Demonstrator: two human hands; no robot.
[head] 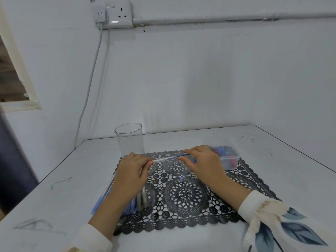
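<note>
Your two hands meet over a black lace placemat point(183, 195) on a white table point(54, 197). A clear glass tumbler point(130, 139) stands upright just beyond your left hand point(131, 171), close behind its knuckles. Just behind your right hand point(204, 160) sits a clear plastic box point(230, 161) holding red and blue pieces too blurred to name. A loose bundle of pens point(107, 195) lies under your left forearm, at the mat's left edge. One small pale-blue piece point(181, 179) rests on the mat below the gap between your hands, nearer to you. On the wall well above the grip are a socket point(116, 13) and its hanging cable point(89, 88).

Nothing crosses the span between your hands. The ballpoint pen point(169, 158) bridges it, raised just over the mat and nearly level, its right end slightly farther from you. Your left thumb and fingers pinch the clear end. Your right fingers curl round the blue end, which shows again below your knuckles.
</note>
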